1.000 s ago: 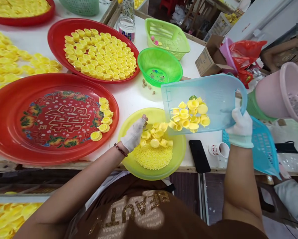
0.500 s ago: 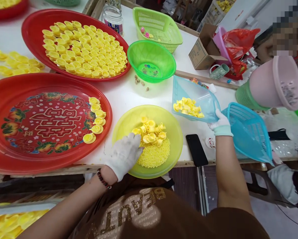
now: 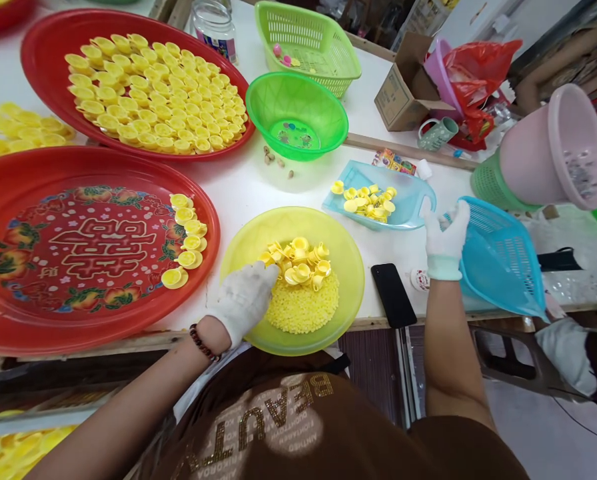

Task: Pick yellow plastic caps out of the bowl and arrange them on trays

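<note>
My left hand (image 3: 248, 297), in a white glove, is over the left side of a yellow bowl (image 3: 347, 293). Its fingers are bent together beside a heap of small yellow plastic cups (image 3: 301, 263); whatever is under the fingertips is hidden. Below the cups in the bowl lies a bed of tiny yellow pellets (image 3: 303, 310). My gloved right hand (image 3: 446, 240) is open, thumb apart from the fingers, just off the handle of a translucent blue scoop (image 3: 408, 200). More yellow cups (image 3: 371, 202) lie in the scoop, which rests on the table.
A red tray (image 3: 103, 320) on the left has several yellow pieces along its right rim. Behind it, another red tray (image 3: 43, 60) carries rows of yellow cups. A green basin (image 3: 298, 150), a black phone (image 3: 393, 295) and a blue basket (image 3: 503, 267) stand around.
My right hand has let go of the blue scoop and opened. The scoop has come down flat on the table, its cups spread out more. My left hand has shifted slightly left.
</note>
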`<state>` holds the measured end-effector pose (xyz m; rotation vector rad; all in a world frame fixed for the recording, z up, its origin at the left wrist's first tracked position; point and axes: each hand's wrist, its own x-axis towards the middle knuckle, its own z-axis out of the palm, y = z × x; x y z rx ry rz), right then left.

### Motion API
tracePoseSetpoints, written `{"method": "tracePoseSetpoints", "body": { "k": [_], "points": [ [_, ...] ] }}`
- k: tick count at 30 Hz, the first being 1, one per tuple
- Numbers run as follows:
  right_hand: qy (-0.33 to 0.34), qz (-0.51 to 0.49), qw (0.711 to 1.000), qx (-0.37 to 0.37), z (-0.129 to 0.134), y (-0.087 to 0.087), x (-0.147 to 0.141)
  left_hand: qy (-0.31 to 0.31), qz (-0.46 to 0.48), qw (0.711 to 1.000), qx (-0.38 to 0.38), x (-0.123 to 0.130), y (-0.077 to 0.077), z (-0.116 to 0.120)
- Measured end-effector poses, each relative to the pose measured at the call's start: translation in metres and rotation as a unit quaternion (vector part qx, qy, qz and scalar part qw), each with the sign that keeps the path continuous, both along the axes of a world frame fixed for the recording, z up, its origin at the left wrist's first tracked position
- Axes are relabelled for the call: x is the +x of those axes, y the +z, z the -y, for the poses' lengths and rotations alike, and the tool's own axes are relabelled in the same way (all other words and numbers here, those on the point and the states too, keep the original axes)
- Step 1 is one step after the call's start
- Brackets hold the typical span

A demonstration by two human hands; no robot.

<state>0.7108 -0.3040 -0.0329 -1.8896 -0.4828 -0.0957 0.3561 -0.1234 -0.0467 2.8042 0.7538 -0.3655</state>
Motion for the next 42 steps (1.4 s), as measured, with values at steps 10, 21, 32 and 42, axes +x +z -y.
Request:
{"method": "tracePoseSetpoints", "body": {
  "k": [10,21,32,42],
  "points": [
    [0.578,0.061,0.756,-0.302,-0.045,-0.001,-0.167,0.096,0.241,0.945,-0.198,-0.023,-0.001,0.01],
    [0.636,0.1,0.614,-0.457,-0.074,-0.027,-0.201,0.146,0.343,0.881,-0.293,-0.026,-0.006,0.008],
    [0.573,0.105,0.778,-0.236,-0.065,0.008,-0.204,0.085,0.336,0.904,-0.25,-0.012,-0.012,0.013],
    [0.547,0.1,0.764,-0.327,-0.052,0.01,-0.188,0.112,0.365,0.886,-0.264,-0.019,-0.018,0.014]
  ]
}}
